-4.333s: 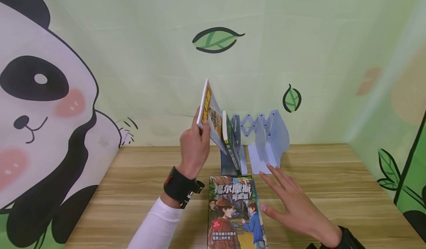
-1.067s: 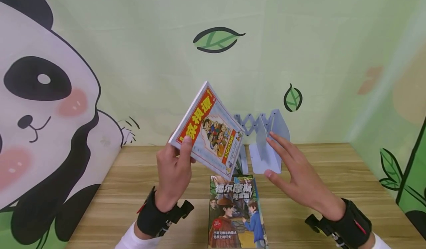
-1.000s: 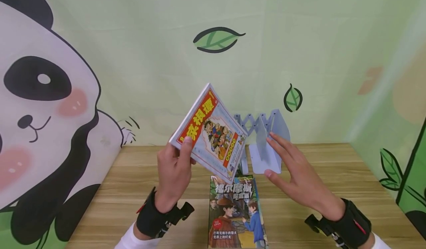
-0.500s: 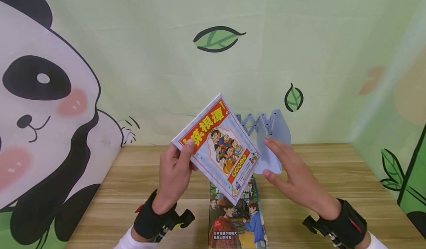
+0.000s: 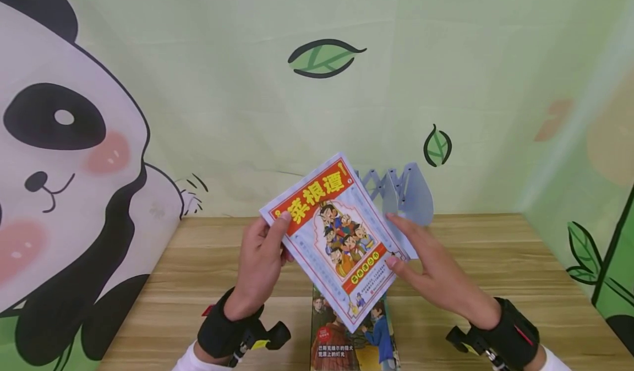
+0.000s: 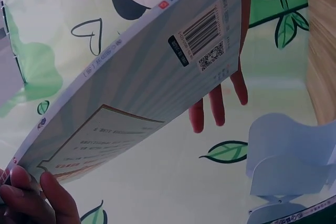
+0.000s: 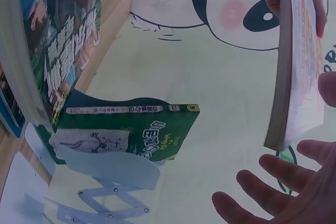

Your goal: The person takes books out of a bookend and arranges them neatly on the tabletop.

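Note:
A white picture book point(image 5: 342, 239) with a red title band hangs tilted above the table, its front cover towards the head camera. My left hand point(image 5: 262, 266) grips its upper left corner, thumb on the cover and fingers behind. The left wrist view shows the back cover point(image 6: 142, 87) with a barcode. My right hand point(image 5: 436, 266) is by the lower right edge, fingers spread and fairly straight, the thumb overlapping the cover's edge in the head view. In the right wrist view those fingers point(image 7: 268, 182) are not curled round the book. Below lies a detective book point(image 5: 351, 343), partly hidden.
Behind the held book stands a pale blue metal bookend rack point(image 5: 413, 195) with a folding lattice. A green book point(image 7: 126, 135) stands in it, seen in the right wrist view. The wooden table point(image 5: 198, 272) meets a panda-printed backdrop point(image 5: 223, 85).
From beside the rack, my left hand has brought the white picture book nearer, turning its cover to face up. It now overlaps my right thumb, and my right hand has shifted slightly left.

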{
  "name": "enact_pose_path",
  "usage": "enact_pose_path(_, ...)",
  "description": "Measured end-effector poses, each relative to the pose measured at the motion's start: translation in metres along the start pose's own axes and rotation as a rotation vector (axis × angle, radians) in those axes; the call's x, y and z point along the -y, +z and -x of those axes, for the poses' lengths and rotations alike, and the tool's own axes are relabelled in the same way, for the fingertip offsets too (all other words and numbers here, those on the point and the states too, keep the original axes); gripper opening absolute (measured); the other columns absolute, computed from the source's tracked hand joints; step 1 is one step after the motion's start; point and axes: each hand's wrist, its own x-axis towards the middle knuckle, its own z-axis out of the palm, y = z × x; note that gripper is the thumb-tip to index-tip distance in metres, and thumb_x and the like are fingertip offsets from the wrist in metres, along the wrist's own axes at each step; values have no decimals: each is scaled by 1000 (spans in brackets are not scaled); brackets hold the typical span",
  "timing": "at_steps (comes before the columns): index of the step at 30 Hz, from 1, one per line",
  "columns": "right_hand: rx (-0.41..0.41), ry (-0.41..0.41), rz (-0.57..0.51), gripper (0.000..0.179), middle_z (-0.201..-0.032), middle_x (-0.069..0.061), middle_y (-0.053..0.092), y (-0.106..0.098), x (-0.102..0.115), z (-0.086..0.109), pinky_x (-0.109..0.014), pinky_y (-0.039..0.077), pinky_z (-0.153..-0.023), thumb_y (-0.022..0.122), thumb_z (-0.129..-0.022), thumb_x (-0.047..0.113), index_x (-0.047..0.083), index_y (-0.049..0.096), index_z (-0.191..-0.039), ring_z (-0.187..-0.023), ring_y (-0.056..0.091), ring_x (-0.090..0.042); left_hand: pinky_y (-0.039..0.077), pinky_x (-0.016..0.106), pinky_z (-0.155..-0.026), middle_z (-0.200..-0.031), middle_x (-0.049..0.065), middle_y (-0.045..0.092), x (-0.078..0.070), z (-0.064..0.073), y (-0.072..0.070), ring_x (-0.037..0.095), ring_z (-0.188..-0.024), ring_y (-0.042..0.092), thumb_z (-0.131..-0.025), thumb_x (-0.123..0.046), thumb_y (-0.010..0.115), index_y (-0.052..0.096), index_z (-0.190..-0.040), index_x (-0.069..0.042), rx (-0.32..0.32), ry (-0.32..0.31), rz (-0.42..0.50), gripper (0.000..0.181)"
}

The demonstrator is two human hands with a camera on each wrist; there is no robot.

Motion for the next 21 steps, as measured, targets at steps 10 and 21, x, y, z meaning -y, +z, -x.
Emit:
enact_pose_path(10, 162, 63, -378, 67, -115, -12, 62, 5, 4, 1, -29, 56, -73, 51, -102, 13, 23, 16, -159, -86, 68, -11, 43, 19, -54, -93, 3, 67, 1, 3, 0, 14, -66, 59, -106, -25, 44, 52, -133, -6, 64, -62, 76, 35)
enact_pose_path(21, 205, 72, -631, 55, -108, -21, 62, 7, 11, 2, -35, 58, -66, 37, -106, 9, 21, 18, -157, -81, 70, -16, 42, 18, -54, -93, -1, 69, 4, 5, -1, 12, -67, 61, -106, -25, 42, 50, -134, -2, 79, -70, 132, 36)
